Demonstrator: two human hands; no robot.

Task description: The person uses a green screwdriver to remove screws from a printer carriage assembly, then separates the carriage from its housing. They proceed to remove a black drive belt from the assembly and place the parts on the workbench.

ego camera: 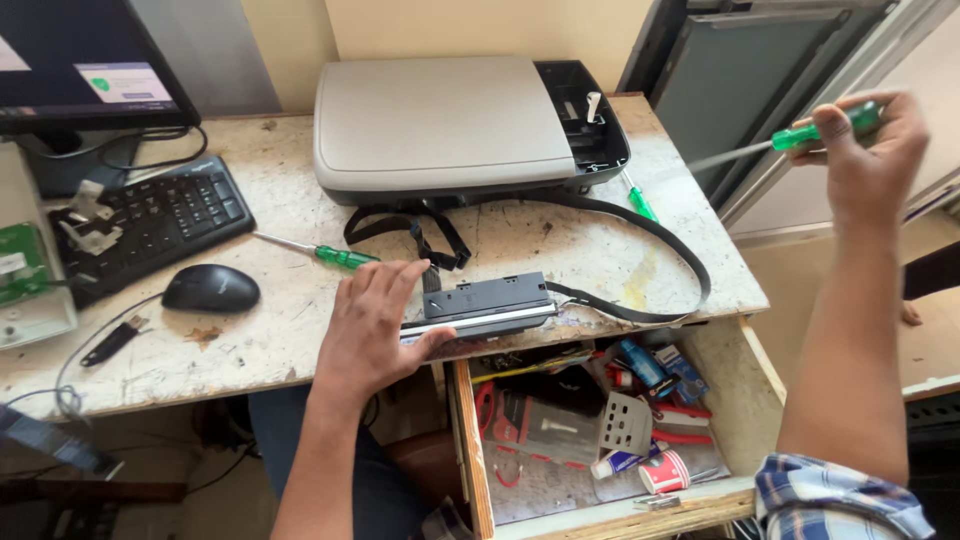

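A dark scanner bar (487, 303) lies at the table's (250, 350) front edge, cabled to the grey scanner (440, 125) behind it. Below, an open drawer (470, 450) holds tools, tubes and small boxes. The left hand (372, 325) rests flat, fingers together, on the bar's left end. The right hand (865, 150), raised beside the table, grips a green screwdriver (790, 138) pointing left. Another screwdriver (315, 251) lies near a mouse (210, 288).
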